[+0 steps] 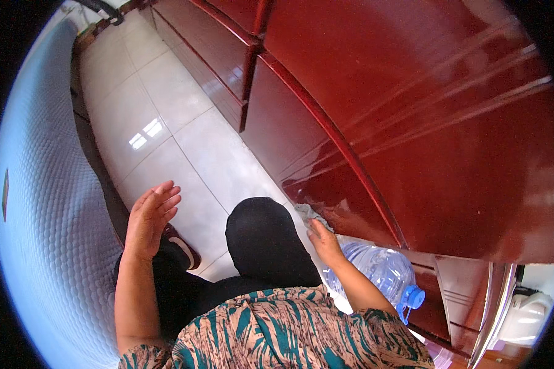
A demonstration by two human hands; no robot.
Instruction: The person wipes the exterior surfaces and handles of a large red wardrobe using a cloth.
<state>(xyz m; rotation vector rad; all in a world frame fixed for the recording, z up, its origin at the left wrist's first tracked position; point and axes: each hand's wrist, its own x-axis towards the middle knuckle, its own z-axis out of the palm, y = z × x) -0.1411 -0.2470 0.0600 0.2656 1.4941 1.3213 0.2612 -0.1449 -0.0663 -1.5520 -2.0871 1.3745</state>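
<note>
My right hand (pixel 324 241) presses a grey cloth (pixel 314 215) against the lower part of a glossy dark red wooden cabinet (pixel 326 178), close to the floor. The cloth is crumpled, and part of it lies behind my fingers. Out to the left, my left hand (pixel 152 215) is raised above the floor with its fingers stretched out and nothing in it. Beside my right forearm lies a large clear plastic water bottle (pixel 375 267) with a blue cap and handle.
A mattress (pixel 55 184) in light blue quilted fabric runs along the left. White floor tiles (pixel 184 135) stretch between it and the cabinet. My bent knee (pixel 264 237) is in the middle. A white plastic jug (pixel 526 317) stands at the lower right.
</note>
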